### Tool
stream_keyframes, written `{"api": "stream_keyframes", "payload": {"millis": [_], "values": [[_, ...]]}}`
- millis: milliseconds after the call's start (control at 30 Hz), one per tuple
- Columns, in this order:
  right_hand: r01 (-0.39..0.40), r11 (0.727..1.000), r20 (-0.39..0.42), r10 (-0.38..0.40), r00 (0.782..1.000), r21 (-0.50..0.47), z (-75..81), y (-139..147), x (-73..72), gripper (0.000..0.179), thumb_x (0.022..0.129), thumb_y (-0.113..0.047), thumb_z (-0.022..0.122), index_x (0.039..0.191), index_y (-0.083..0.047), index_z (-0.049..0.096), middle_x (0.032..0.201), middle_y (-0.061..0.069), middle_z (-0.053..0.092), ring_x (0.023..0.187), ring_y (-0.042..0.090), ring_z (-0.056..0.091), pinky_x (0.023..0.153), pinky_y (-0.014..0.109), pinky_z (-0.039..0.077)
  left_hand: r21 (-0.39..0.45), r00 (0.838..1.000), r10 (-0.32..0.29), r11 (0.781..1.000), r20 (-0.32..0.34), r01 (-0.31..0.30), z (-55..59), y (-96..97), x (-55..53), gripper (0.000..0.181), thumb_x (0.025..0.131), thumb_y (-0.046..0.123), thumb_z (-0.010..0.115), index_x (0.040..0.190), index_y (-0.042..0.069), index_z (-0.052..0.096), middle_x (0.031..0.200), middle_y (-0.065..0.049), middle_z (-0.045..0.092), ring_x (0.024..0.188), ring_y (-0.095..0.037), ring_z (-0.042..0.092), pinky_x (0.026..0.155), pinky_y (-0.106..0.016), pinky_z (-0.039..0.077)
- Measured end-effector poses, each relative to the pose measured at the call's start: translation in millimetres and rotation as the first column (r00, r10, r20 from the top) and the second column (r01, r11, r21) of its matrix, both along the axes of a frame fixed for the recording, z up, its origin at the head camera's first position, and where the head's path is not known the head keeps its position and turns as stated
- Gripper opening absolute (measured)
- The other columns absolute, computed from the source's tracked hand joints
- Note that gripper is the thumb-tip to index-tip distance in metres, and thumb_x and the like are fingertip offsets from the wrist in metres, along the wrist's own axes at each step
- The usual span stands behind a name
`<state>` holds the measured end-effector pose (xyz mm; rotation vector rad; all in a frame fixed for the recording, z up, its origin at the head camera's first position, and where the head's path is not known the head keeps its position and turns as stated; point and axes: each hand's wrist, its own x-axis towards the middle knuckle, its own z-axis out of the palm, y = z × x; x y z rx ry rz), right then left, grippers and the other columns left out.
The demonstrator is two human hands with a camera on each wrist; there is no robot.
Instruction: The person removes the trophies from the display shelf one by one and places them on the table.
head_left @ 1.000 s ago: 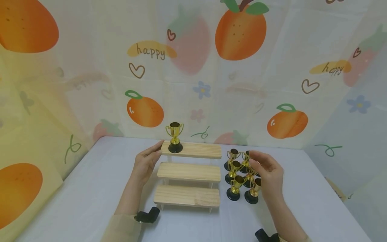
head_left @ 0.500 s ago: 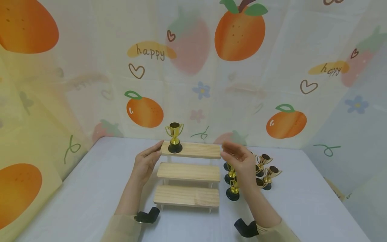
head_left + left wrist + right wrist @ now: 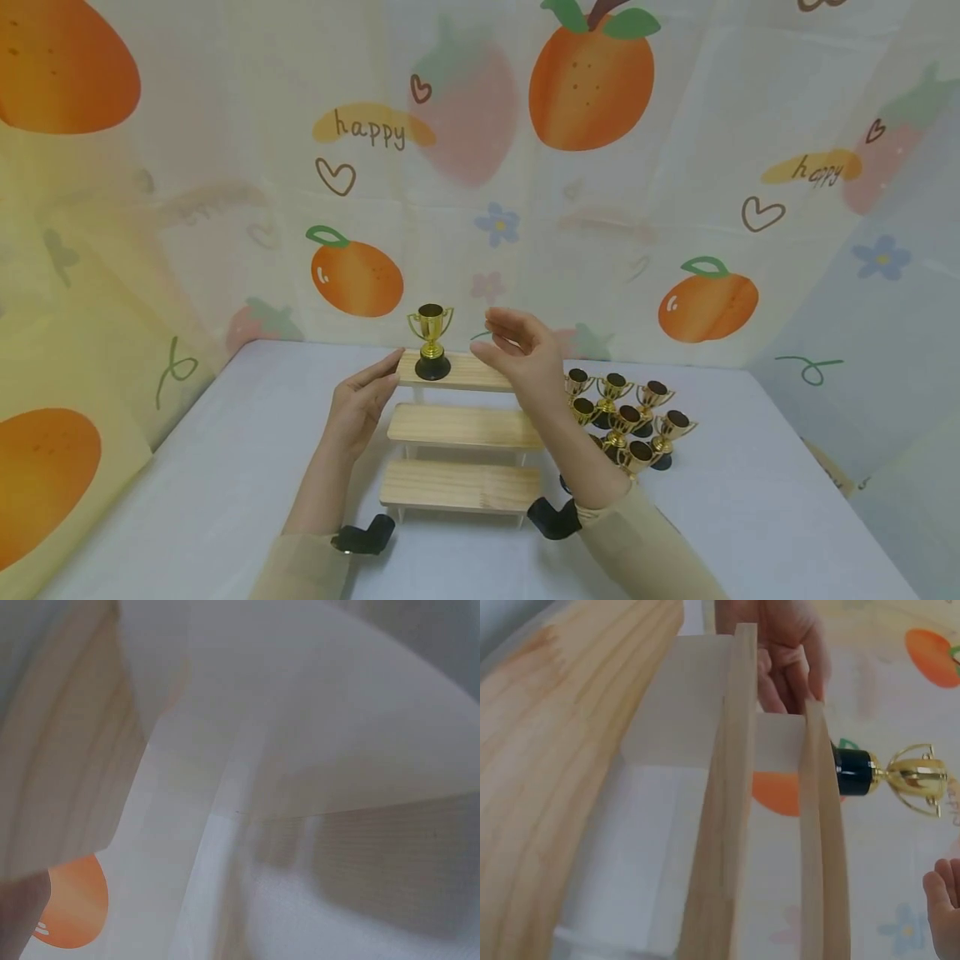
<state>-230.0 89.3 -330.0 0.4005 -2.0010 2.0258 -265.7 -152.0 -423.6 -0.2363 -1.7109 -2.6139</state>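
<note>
A three-tier display stand with pale wooden boards (image 3: 459, 483) and white side panels stands on the table. One gold trophy cup (image 3: 431, 337) with a black base is upright near the left end of its top board. My left hand (image 3: 360, 412) holds the left end of that top board, fingertips at its edge. Over the top board's right part hovers my right hand (image 3: 521, 354), its fingers loosely bent around nothing, to the right of the trophy. The right wrist view shows the left hand (image 3: 787, 652) at the stand's end and part of the right hand (image 3: 945, 900).
Several more gold trophies (image 3: 626, 423) stand grouped right of the stand, some hidden behind my right forearm. A white cloth covers the table (image 3: 765, 500). Behind it hangs a fruit-patterned curtain (image 3: 465, 250).
My right hand has moved left from the trophy group, past the stand's right end, to above its top board. The left hand stays at the stand, and the trophy there has not moved.
</note>
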Motion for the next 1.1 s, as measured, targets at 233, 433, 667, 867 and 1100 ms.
{"api": "stream_keyframes", "payload": {"millis": [233,433,667,867,1100], "values": [[-0.016,0.999,0.011,0.015,1.000,0.044,5.6,-23,-17.2,0.050,0.084,-0.012,0.078,0.130,-0.009,0.059,0.133,0.011,0.061,0.123,0.026,0.059,0.111,0.037,0.052,-0.012,1.000,0.007,1.000,-0.003,-0.007,-0.2,-0.6,-1.7,0.048,0.093,-0.004,0.057,0.138,-0.010,0.043,0.116,0.016,0.072,0.116,0.002,0.064,0.105,-0.013,0.050],[-0.069,0.994,0.063,0.064,0.996,0.087,4.0,-34,-30.5,0.059,0.084,-0.015,0.078,0.137,-0.011,0.052,0.135,0.009,0.059,0.127,0.028,0.056,0.115,0.039,0.048,-0.014,1.000,-0.005,1.000,0.002,0.005,-0.7,-0.7,-0.1,0.047,0.094,-0.003,0.056,0.139,-0.009,0.042,0.116,0.018,0.072,0.116,0.003,0.063,0.105,-0.012,0.049],[-0.103,0.991,0.119,0.093,0.989,0.080,3.2,-41,-39.0,0.051,0.084,-0.021,0.079,0.130,-0.016,0.059,0.130,0.004,0.063,0.122,0.022,0.058,0.111,0.036,0.051,-0.023,1.000,0.001,1.000,-0.007,-0.001,-1.7,0.0,-1.8,0.046,0.093,-0.003,0.058,0.137,-0.009,0.046,0.116,0.017,0.072,0.116,0.002,0.064,0.105,-0.013,0.049],[-0.120,0.990,0.130,0.110,0.985,0.071,3.2,-43,-43.6,0.043,0.084,-0.022,0.079,0.124,-0.017,0.064,0.124,0.003,0.065,0.112,0.017,0.060,0.105,0.035,0.054,-0.018,1.000,-0.005,1.000,-0.014,0.004,-1.5,0.3,-1.3,0.044,0.094,-0.002,0.058,0.136,-0.007,0.049,0.118,0.016,0.072,0.116,0.001,0.064,0.106,-0.013,0.049],[-0.143,0.988,0.140,0.134,0.981,0.054,1.2,-45,-47.7,0.040,0.085,-0.020,0.078,0.122,-0.016,0.066,0.115,0.004,0.067,0.105,0.014,0.064,0.100,0.031,0.057,-0.010,1.000,-0.008,1.000,-0.008,0.008,-1.8,-0.6,-1.1,0.043,0.094,-0.003,0.057,0.136,-0.007,0.048,0.120,0.015,0.071,0.118,0.000,0.063,0.107,-0.013,0.048]]}}
